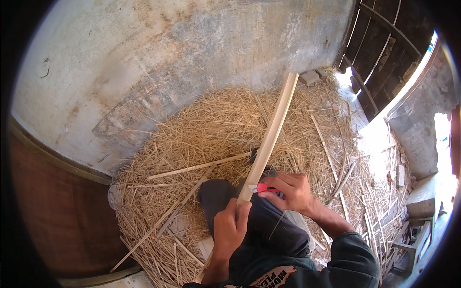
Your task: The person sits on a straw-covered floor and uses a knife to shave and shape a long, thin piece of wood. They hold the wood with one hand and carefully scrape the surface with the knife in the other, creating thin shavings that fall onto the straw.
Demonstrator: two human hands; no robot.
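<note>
"So, what do the two hands hold here?"

"The left hand is closed around the near part of a long, pale, ridged wooden strip, its thumb pressed against the side. The right hand is wrapped around a red plastic utility knife, whose flat metal blade meets the strip just beyond the left hand."

"Why grip so near the blade?"

"For steadiness, I'd judge: a long piece likely wobbles less when held close to where the edge bears on it. The fingers do sit near that edge, though."

"And the slant?"

"The strip runs up and away from the left hand, leaning rightward, above the dark, cloth-covered legs. That probably keeps its length clear of the body. Whether the far end touches anything, I can't tell."

"What lies around the hands?"

"Dry, yellow-brown straw spreads beyond them and to both sides. A thin, pale wooden stick rests on it, ahead and left of the left hand."
</note>
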